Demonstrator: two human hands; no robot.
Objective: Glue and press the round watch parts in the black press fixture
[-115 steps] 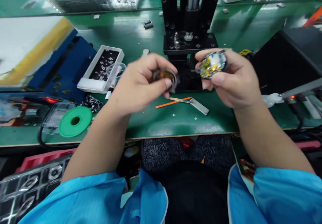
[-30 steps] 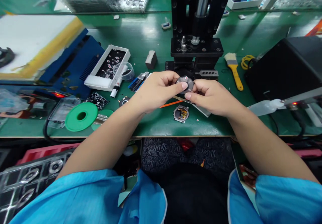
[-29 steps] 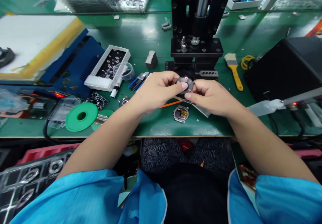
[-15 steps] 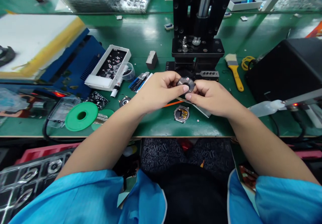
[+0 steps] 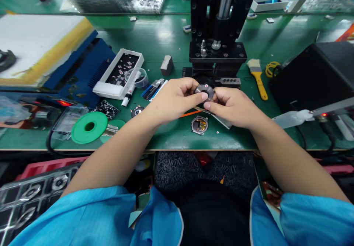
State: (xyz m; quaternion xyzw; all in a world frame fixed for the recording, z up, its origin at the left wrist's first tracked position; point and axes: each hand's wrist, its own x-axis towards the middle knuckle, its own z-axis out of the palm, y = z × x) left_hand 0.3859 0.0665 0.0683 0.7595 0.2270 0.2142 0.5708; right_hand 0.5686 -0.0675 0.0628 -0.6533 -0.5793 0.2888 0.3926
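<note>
My left hand (image 5: 177, 100) is closed on a round dark watch back cover (image 5: 204, 92), its thumb lying across the cover's face. A small white-and-red dot sticker shows near the cover's top edge. From the other side, my right hand (image 5: 233, 106) pinches the cover's right edge between thumb and fingers. Just below the hands an open round watch case (image 5: 199, 125) lies on the green bench, with gold-coloured and dark parts inside. An orange stick (image 5: 190, 113) and a flat grey-white strip (image 5: 221, 120) lie partly under my hands.
A black press (image 5: 218, 52) stands behind my hands. To the left are a white parts tray (image 5: 139, 58), a marker (image 5: 128, 97), a grey block (image 5: 166, 66) and a green spool (image 5: 80, 128). On the right sit a yellow-handled brush (image 5: 259, 82) and a black box (image 5: 309, 72). Other people's hands show across the bench.
My hands and the watch back cover have hardly moved. Small parts on the green strip behind the press have shifted slightly to the right.
</note>
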